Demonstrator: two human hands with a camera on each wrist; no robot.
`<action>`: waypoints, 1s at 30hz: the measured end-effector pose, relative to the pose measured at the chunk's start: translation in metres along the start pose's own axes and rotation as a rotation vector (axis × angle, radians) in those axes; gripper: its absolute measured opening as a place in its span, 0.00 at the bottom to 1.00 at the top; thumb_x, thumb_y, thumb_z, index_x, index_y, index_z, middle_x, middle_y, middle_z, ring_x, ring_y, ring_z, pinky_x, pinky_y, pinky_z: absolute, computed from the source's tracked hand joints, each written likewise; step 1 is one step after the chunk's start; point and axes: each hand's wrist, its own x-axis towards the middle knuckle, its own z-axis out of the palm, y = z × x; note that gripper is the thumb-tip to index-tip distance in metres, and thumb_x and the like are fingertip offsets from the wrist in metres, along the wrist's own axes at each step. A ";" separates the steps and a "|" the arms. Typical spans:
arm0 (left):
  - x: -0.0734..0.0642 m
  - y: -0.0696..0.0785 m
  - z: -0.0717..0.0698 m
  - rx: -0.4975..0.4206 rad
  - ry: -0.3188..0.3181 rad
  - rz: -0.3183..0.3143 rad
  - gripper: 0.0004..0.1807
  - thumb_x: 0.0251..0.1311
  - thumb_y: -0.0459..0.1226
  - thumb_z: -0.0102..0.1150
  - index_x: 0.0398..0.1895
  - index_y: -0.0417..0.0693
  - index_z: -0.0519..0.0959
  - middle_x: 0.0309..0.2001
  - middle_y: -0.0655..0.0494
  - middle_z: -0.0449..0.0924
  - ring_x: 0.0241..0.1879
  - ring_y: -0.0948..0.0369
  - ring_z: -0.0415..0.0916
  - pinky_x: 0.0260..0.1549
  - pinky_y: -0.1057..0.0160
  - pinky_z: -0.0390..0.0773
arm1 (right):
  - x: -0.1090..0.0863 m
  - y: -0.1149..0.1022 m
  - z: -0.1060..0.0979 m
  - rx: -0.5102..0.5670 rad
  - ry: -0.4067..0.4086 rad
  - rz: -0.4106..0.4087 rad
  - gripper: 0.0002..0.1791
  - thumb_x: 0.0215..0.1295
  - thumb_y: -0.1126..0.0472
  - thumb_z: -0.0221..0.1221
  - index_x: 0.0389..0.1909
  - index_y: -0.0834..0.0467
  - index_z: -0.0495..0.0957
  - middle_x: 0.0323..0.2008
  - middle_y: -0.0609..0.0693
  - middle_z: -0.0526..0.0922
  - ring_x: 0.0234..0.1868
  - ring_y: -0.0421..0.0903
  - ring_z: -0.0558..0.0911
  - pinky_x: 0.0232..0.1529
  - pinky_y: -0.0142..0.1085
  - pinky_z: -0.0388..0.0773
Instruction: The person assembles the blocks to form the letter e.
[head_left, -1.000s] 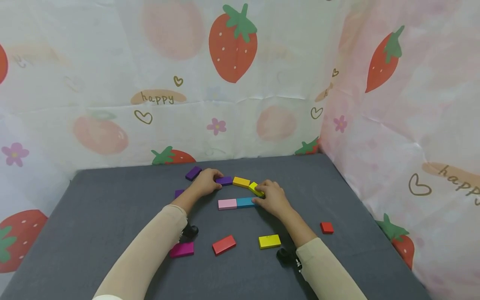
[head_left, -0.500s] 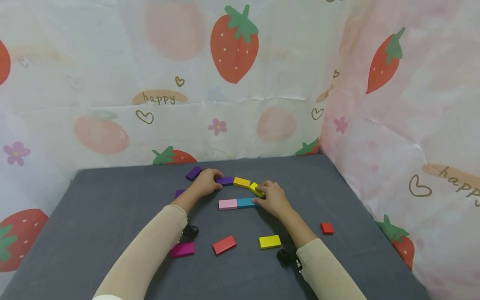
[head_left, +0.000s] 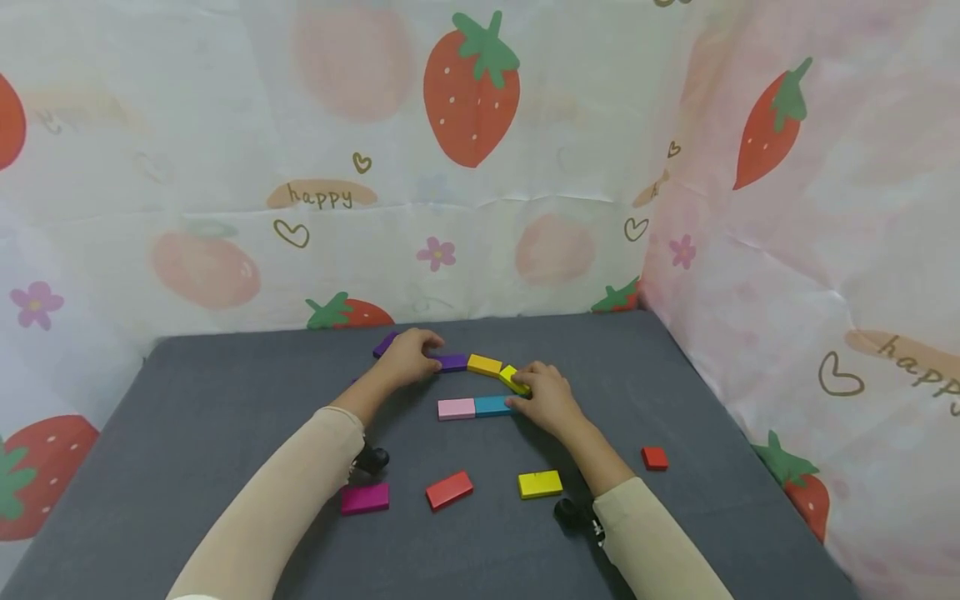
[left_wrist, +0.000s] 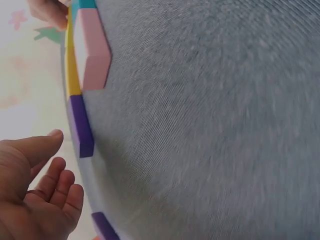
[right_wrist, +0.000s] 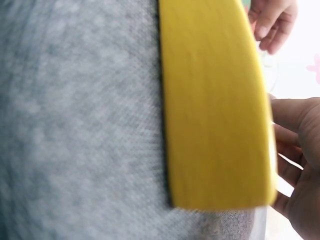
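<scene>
Just beyond the pink block (head_left: 456,409) and off to its left, as seen from the person's side, the left hand (head_left: 408,358) has its thumb and fingers spread apart with nothing held between them. Its thumb tip is beside the left end of the purple block (head_left: 453,362), a small gap separating the two; that block lies directly beyond the pink block. To the right of the pink block, the right hand (head_left: 547,400) has its thumb and forefinger apart, the thumb tip at the blue block (head_left: 491,406) and the forefinger at the angled yellow block (head_left: 513,379). Whether these fingers are clamped on anything I cannot tell, as the hand covers the spot.

The blue block adjoins the pink block end to end, on its right. Beyond the pink block runs a curved row: the purple block, the orange-yellow block (head_left: 484,365), then the angled yellow block, turned toward the right hand. Farther out, beyond the pink block and to its left, a dark purple block (head_left: 385,344) is partly hidden by the left hand.

On the near side of the pink block I note a magenta block (head_left: 365,498) to the left, a coral block (head_left: 448,491) roughly straight below and a larger yellow block (head_left: 540,484) to the right. Well to the pink block's right sits a small red block (head_left: 655,458).
</scene>
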 end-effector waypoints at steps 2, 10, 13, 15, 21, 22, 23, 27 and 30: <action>-0.001 -0.001 -0.006 0.003 0.010 0.017 0.22 0.65 0.35 0.67 0.62 0.45 0.80 0.61 0.46 0.79 0.62 0.48 0.74 0.63 0.47 0.73 | 0.000 -0.001 -0.001 0.002 0.000 -0.001 0.28 0.65 0.49 0.69 0.63 0.56 0.81 0.59 0.53 0.78 0.59 0.53 0.73 0.61 0.52 0.69; -0.015 -0.013 -0.034 -0.040 0.028 0.065 0.25 0.66 0.35 0.66 0.66 0.41 0.77 0.64 0.45 0.77 0.66 0.44 0.72 0.66 0.45 0.71 | 0.000 0.000 -0.001 0.010 -0.002 -0.001 0.28 0.66 0.49 0.69 0.63 0.57 0.81 0.59 0.53 0.79 0.59 0.54 0.73 0.62 0.52 0.69; -0.020 -0.020 -0.045 -0.045 0.039 0.062 0.26 0.67 0.35 0.66 0.67 0.41 0.75 0.65 0.43 0.76 0.66 0.42 0.71 0.65 0.44 0.71 | -0.001 -0.001 -0.001 0.012 -0.004 0.000 0.28 0.66 0.49 0.69 0.63 0.57 0.81 0.59 0.53 0.78 0.59 0.54 0.73 0.62 0.52 0.69; -0.022 -0.025 -0.051 -0.045 0.053 0.052 0.26 0.66 0.35 0.66 0.67 0.41 0.75 0.65 0.43 0.76 0.67 0.42 0.71 0.65 0.43 0.70 | -0.001 -0.001 -0.001 0.012 -0.003 0.000 0.28 0.66 0.49 0.69 0.63 0.57 0.81 0.59 0.53 0.78 0.59 0.54 0.73 0.62 0.52 0.69; -0.024 -0.043 -0.060 -0.049 0.077 0.002 0.26 0.67 0.34 0.66 0.68 0.43 0.75 0.67 0.43 0.73 0.69 0.41 0.67 0.66 0.40 0.69 | -0.001 -0.001 0.000 0.002 0.000 0.005 0.28 0.65 0.49 0.69 0.63 0.56 0.81 0.58 0.53 0.79 0.59 0.53 0.73 0.62 0.51 0.69; -0.024 -0.046 -0.060 -0.043 0.078 -0.005 0.26 0.67 0.34 0.65 0.68 0.43 0.74 0.68 0.43 0.73 0.69 0.41 0.66 0.66 0.40 0.69 | -0.001 -0.001 0.000 0.002 0.000 0.006 0.28 0.65 0.49 0.69 0.63 0.56 0.81 0.58 0.53 0.79 0.59 0.53 0.73 0.62 0.51 0.69; -0.023 -0.050 -0.061 -0.040 0.079 -0.016 0.27 0.67 0.35 0.65 0.69 0.43 0.73 0.69 0.43 0.72 0.69 0.40 0.66 0.65 0.40 0.69 | -0.001 -0.001 0.000 0.003 0.001 0.007 0.28 0.65 0.49 0.69 0.63 0.56 0.81 0.58 0.53 0.79 0.59 0.53 0.74 0.63 0.52 0.69; -0.022 -0.063 -0.062 -0.025 0.081 -0.051 0.31 0.66 0.36 0.67 0.71 0.42 0.70 0.71 0.40 0.69 0.69 0.40 0.67 0.65 0.39 0.69 | 0.000 0.000 0.002 0.002 0.008 0.004 0.28 0.65 0.49 0.69 0.63 0.56 0.81 0.59 0.52 0.79 0.59 0.53 0.74 0.63 0.52 0.69; -0.021 -0.070 -0.062 -0.031 0.073 -0.075 0.34 0.66 0.38 0.67 0.73 0.41 0.68 0.71 0.37 0.68 0.68 0.40 0.68 0.64 0.39 0.69 | 0.000 -0.001 0.001 0.006 0.007 0.005 0.28 0.65 0.49 0.69 0.63 0.56 0.81 0.59 0.52 0.79 0.59 0.53 0.74 0.63 0.52 0.69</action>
